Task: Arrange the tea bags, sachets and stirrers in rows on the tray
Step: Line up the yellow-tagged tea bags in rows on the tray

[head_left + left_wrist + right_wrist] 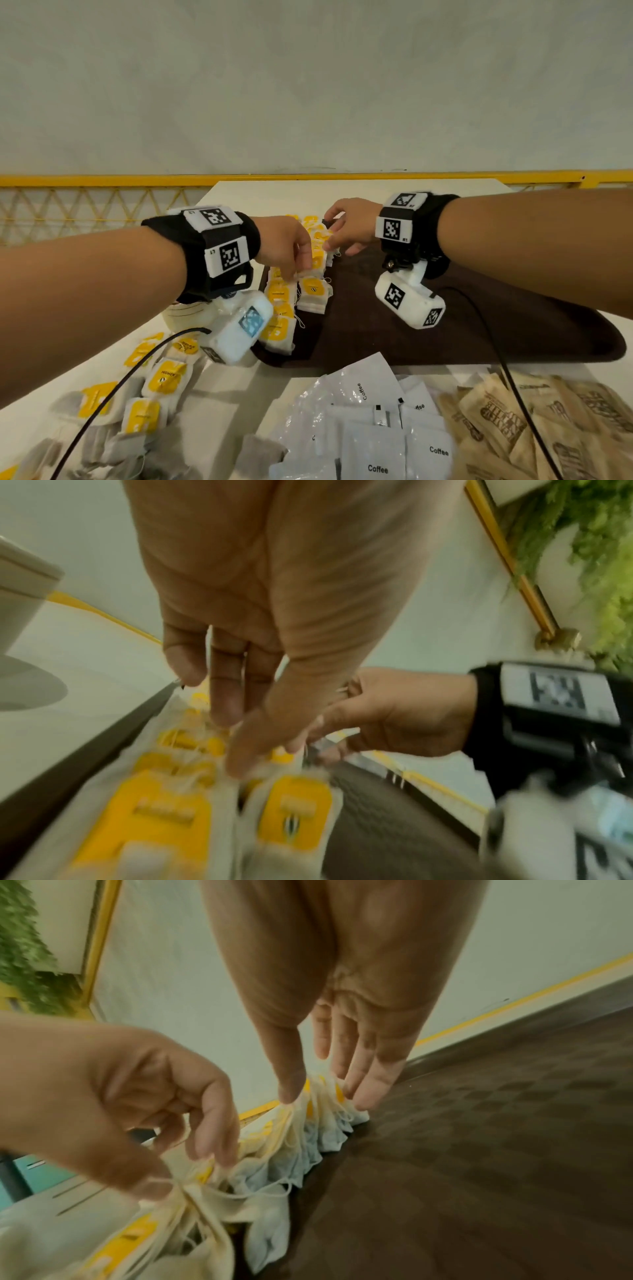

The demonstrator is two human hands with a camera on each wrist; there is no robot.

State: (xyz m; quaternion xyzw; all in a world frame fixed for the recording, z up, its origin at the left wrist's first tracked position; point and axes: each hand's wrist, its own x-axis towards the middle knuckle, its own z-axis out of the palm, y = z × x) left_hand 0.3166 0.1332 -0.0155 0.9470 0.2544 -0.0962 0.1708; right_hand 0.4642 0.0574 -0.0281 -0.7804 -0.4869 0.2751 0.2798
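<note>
A dark brown tray [445, 308] lies on the white table. Tea bags with yellow tags [313, 291] stand in two overlapping rows along its left side. My left hand [301, 270] reaches down onto the near-middle of the rows. Its thumb and fingertips [205, 1150] pinch the top of a tea bag and its string. My right hand [330, 231] is at the far end of the inner row. There its straight thumb and fingers [363, 1096] press on either side of the bags [322, 1112]. No stirrers are in view.
Loose tea bags [164, 377] are scattered on the table at the near left. White coffee sachets [376, 445] and brown paper sachets [513, 421] lie in heaps in front of the tray. A white cup [185, 313] sits under my left wrist. A yellow railing [102, 180] runs behind the table.
</note>
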